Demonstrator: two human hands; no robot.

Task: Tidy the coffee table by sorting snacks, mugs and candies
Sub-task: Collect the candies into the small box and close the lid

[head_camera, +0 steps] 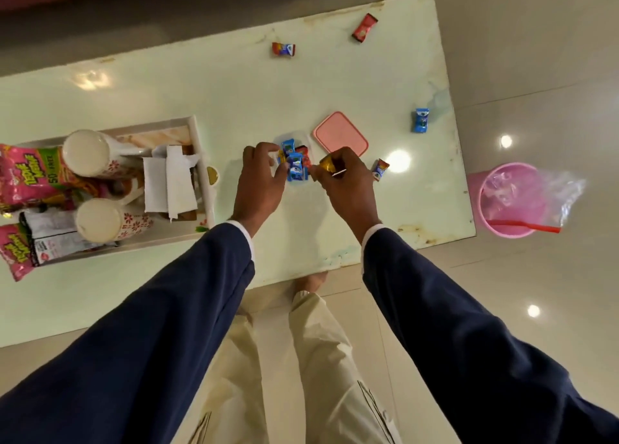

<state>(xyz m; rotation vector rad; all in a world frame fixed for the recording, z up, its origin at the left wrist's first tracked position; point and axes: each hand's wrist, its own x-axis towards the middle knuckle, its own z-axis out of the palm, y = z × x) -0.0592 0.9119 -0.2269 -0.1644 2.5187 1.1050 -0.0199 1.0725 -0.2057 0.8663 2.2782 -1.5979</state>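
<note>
- Coffee table [234, 102] is carrying a tray [197, 132] of mugs [86, 153] and snack packets [25, 175] at the left; four candies are lying loose at the far right.
- Clear container [303, 138] is sitting mid-table, pink lid [340, 133] off and just beside it.
- Left hand [259, 179] is gripping the container's near rim, fingers curled.
- Right hand [348, 179] is pinching a gold-wrapped candy [326, 165] beside the container.
- Risk: glossy wrappers are piling above the rim; a careless drop could be spilling them out.

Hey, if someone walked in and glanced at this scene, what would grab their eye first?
Probably the two hands over the middle of the pale glossy coffee table: the left hand steadies a small clear plastic box of wrapped candies, while the right hand pinches a gold-wrapped candy. Next, the square pink plastic lid just beyond, and the bright pink snack packets in the white tray at left.
</note>
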